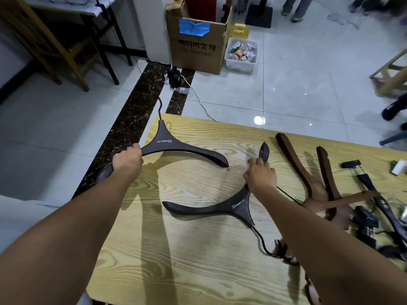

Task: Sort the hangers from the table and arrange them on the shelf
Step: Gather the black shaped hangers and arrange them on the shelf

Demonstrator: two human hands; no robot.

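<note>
A light wooden table [198, 260] carries several hangers. My left hand [128, 159] grips the left arm of a dark brown wide-shouldered hanger [167, 143] at the table's far left corner, its black hook pointing away over the edge. My right hand [261, 175] holds the upper arm of a second dark brown hanger [220, 209], which lies in the middle of the table with its hook toward me. To the right lie two reddish-brown wooden hangers [308, 179] and black clip hangers [374, 194].
Beyond the table is a tiled floor with a cardboard box [196, 49], a plastic bin of packets [241, 55], a power strip and white cable [198, 97]. A wooden chair [55, 45] stands far left, a stool [392, 71] far right. People's legs [295, 7] show at the top.
</note>
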